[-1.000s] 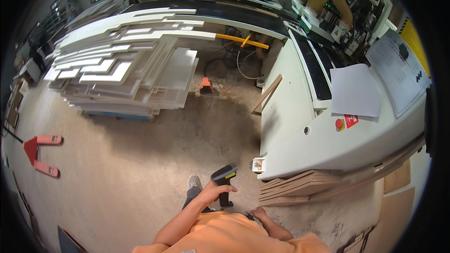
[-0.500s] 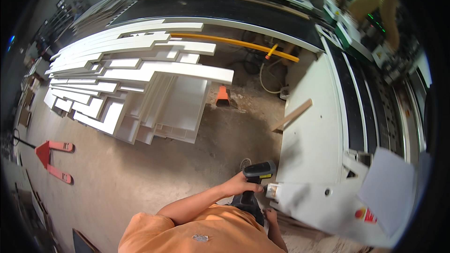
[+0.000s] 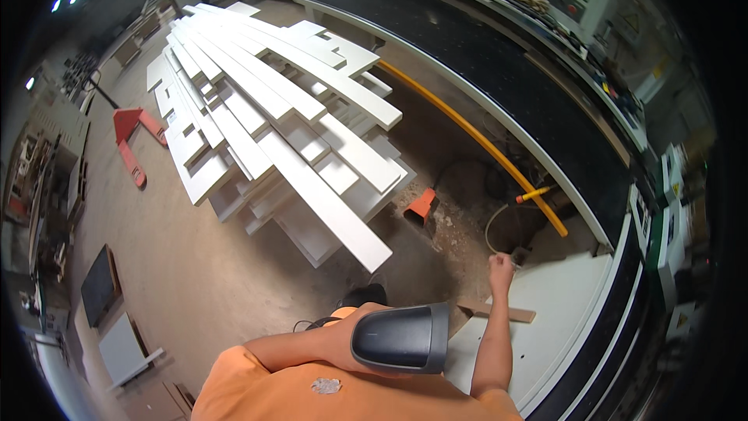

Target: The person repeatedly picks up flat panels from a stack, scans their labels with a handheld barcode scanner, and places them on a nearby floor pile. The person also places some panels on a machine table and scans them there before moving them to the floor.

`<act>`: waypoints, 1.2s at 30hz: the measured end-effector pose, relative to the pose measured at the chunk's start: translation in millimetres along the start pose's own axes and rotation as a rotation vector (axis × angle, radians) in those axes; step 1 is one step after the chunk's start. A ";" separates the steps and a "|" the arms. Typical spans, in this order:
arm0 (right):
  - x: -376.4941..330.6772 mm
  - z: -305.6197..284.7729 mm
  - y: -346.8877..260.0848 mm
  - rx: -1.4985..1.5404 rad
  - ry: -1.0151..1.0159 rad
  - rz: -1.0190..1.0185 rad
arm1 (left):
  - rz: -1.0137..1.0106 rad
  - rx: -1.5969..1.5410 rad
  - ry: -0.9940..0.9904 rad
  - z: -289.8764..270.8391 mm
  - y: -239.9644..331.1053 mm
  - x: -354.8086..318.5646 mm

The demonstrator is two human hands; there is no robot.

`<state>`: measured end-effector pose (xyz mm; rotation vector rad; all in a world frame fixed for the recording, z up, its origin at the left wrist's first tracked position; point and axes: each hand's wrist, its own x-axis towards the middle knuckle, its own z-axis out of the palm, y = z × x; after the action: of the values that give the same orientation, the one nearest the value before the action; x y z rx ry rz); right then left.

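My left hand [image 3: 340, 341] grips a black handheld barcode scanner [image 3: 397, 337], held close to my chest; its handle is hidden. My right arm stretches forward past the white machine panel [image 3: 565, 290]. At its end, my right hand [image 3: 501, 267] has curled fingers, and whatever may be in them is too small to make out. Ahead and to the left lies a large stack of white boards and strips [image 3: 273, 117] of many lengths. One long white strip [image 3: 343, 222] juts out of the stack toward me.
A yellow bar [image 3: 475, 136] runs below the long black conveyor belt [image 3: 467, 39]. An orange foot pedal [image 3: 421, 206] lies on the floor by the stack. A wooden strip [image 3: 499, 312] rests against the white panel. A red pallet jack [image 3: 132, 136] stands at the left.
My view has turned to the right and moved forward. My left hand has raised the scanner nearer my chest. My right hand has gone from beside my body to outstretched over the panel's edge.
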<state>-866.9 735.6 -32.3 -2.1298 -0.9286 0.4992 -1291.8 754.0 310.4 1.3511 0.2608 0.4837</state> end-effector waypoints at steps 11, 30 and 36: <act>268.8 -53.3 -175.0 -0.009 0.115 -0.533 | -0.307 0.097 0.613 -29.9 16.3 112.9; 841.5 -107.3 -88.9 -0.770 0.126 -0.225 | -0.656 0.138 1.013 -87.1 -92.5 579.3; 766.1 -90.0 -94.4 -0.779 0.233 -0.468 | -0.740 0.157 0.893 -119.1 -150.5 675.0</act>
<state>-350.1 1309.0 56.8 -2.4215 -1.5978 -0.4116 -728.0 1158.0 203.1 1.0067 1.4949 0.4052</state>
